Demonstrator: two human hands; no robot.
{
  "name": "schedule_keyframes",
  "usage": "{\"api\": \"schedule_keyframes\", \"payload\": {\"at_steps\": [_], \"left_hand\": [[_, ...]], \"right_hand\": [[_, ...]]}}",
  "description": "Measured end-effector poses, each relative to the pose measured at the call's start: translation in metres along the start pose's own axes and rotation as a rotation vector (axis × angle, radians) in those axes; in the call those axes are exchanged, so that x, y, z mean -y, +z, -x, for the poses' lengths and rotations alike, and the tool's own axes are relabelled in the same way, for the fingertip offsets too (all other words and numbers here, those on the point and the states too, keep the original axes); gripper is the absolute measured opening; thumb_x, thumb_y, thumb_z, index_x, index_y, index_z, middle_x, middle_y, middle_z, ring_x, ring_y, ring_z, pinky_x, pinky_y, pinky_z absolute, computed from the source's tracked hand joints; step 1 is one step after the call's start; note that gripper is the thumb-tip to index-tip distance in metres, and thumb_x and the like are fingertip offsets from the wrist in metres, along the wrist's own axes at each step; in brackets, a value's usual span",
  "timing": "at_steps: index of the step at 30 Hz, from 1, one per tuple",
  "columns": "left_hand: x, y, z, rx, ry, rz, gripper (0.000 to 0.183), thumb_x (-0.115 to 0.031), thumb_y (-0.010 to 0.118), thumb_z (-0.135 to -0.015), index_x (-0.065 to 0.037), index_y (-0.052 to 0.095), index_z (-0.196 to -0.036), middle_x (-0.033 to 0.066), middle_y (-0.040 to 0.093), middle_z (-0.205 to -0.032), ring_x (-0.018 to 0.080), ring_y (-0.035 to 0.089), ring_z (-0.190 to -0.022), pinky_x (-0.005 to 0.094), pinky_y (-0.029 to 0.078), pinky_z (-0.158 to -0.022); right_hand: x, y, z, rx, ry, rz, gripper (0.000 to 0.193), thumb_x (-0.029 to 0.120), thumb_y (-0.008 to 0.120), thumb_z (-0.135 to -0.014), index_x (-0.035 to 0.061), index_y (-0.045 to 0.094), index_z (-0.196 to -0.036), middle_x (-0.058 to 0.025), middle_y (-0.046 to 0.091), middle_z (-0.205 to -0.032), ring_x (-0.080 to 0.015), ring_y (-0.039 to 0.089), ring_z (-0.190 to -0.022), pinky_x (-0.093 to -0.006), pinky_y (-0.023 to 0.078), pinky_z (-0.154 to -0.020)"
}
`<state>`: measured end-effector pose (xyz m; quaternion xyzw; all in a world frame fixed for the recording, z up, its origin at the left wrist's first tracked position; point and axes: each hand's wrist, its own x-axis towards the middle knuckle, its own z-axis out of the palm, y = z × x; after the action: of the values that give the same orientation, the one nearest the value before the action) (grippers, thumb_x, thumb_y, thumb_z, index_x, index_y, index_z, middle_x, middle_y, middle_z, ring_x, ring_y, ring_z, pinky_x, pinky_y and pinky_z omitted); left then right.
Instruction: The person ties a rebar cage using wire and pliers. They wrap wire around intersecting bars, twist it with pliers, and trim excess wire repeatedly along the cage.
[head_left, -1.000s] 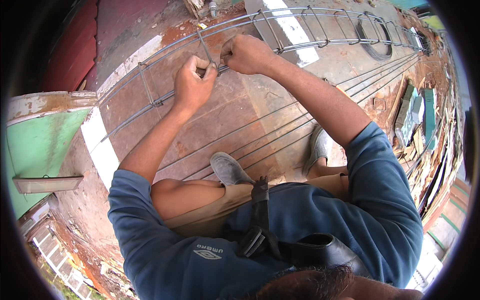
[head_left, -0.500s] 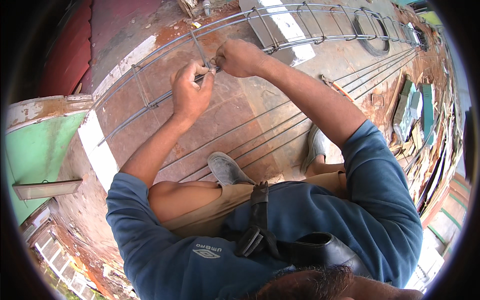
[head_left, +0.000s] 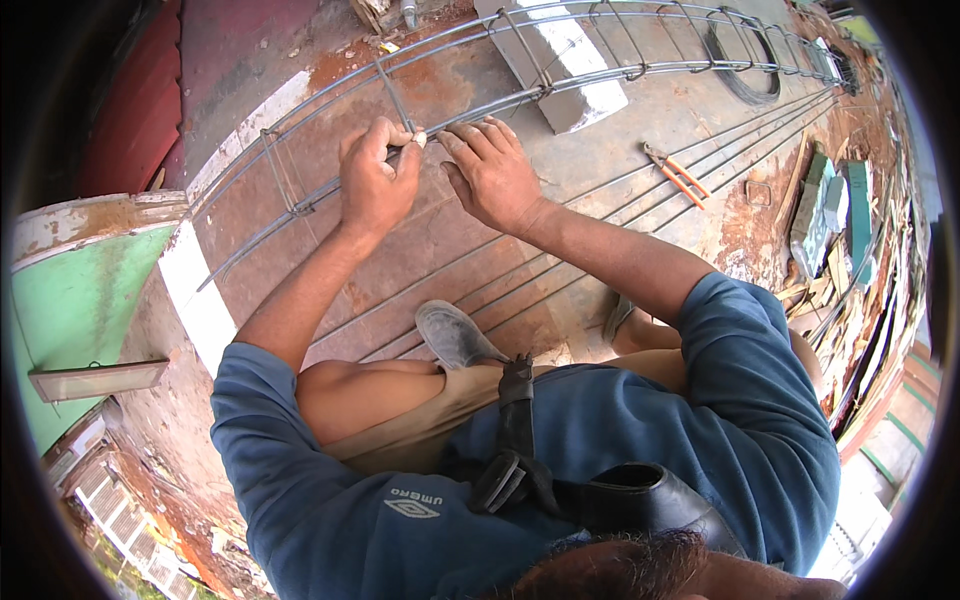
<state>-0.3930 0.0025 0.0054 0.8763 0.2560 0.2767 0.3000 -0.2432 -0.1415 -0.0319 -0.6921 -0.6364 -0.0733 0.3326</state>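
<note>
Left hand [head_left: 375, 180] fisted on rebar cage [head_left: 560, 80], right hand [head_left: 492, 172] spread beside it; concrete block [head_left: 560, 65] under cage, orange-handled pliers [head_left: 672, 170] lying nearby.

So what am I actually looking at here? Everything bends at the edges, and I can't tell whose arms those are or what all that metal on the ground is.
There is no machine here: a person wears a wide-angle camera on the head, looking down, so straight lines curve near the rim. The two forearms in blue sleeves are that person's own. They crouch on a rusty, reddish concrete floor. Across it runs a long cage of steel bars, with rectangular wire loops around the long rods, propped on a pale concrete block. The left hand is closed around one rod where a loop crosses it. The right hand rests on the same rod beside it, fingers spread. Orange-handled pliers lie to the right, a coil of wire farther off, and loose rods near the grey shoe.
</note>
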Motion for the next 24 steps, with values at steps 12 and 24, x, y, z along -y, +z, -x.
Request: {"api": "schedule_keyframes", "payload": {"at_steps": [12, 24], "left_hand": [[-0.001, -0.008, 0.012, -0.114, 0.262, -0.13, 0.017, -0.007, 0.079, -0.092, -0.009, 0.077, -0.109, 0.0046, 0.072, -0.11, 0.0275, 0.064, -0.104, 0.0439, 0.045, -0.099], [0.002, -0.007, 0.015, -0.124, 0.252, -0.154, 0.019, -0.006, 0.084, -0.085, -0.008, 0.077, -0.103, 0.0042, 0.067, -0.104, 0.0259, 0.062, -0.101, 0.0429, 0.044, -0.09]], "right_hand": [[0.051, -0.021, -0.006, 0.25, 0.85, -0.901, 0.029, 0.008, 0.062, -0.105, -0.0009, 0.072, -0.131, -0.0187, 0.071, -0.085, -0.0193, 0.067, -0.072, -0.0394, 0.057, -0.071], [0.034, -0.052, -0.052, 0.233, 0.222, -0.336, 0.018, 0.021, 0.071, -0.103, 0.0047, 0.078, -0.107, -0.0169, 0.076, -0.087, -0.0373, 0.076, -0.078, -0.0471, 0.059, -0.069]]}}
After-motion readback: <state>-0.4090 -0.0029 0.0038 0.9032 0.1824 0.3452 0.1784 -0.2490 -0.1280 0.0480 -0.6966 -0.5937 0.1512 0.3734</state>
